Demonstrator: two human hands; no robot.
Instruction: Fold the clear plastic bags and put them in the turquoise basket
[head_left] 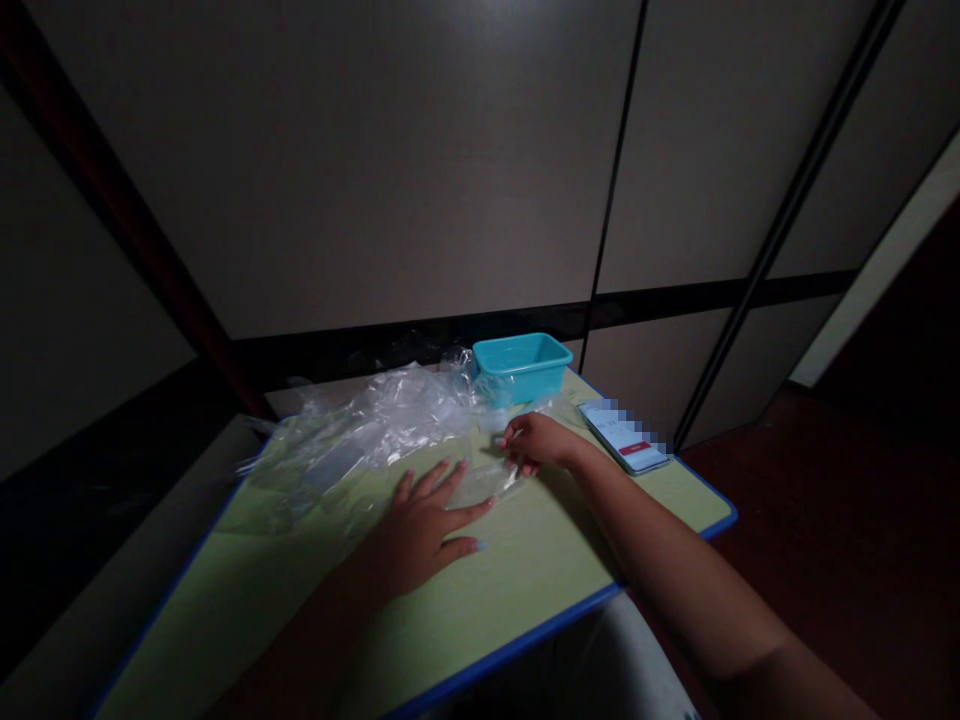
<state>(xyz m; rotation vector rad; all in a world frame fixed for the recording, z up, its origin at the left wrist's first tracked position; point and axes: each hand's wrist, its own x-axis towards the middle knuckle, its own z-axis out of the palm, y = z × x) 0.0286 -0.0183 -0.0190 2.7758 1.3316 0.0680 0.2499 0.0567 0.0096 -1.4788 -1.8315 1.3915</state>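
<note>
1. Head view, nearest: pale cloth (637,660) over the person's leg showed below the near edge of a green table (525,590) with blue edging.
2. The left hand (416,535) lay palm down above the table, fingers spread and gripping nothing. Its forefinger reached to the near side of a flat clear bag (480,486).
3. That bag lay on the table between the two hands, near the middle of the top.
4. The right hand (541,440) was bent at the bag's far right side, thumb and fingers drawn together. Whether they pinched the plastic could not be told.
5. A phone (626,440) lay on the table to the right of the right hand, its screen lit with a red bar; part of it was blurred out in blocks.
6. A crumpled heap of clear plastic (405,415) spread over the far left of the table.
7. A blue box (534,385) stood upright at the table's far edge, plastic against its left side.
8. Beyond rose large cupboard panels (420,180), with dark red floor (795,500) to the right.
</note>
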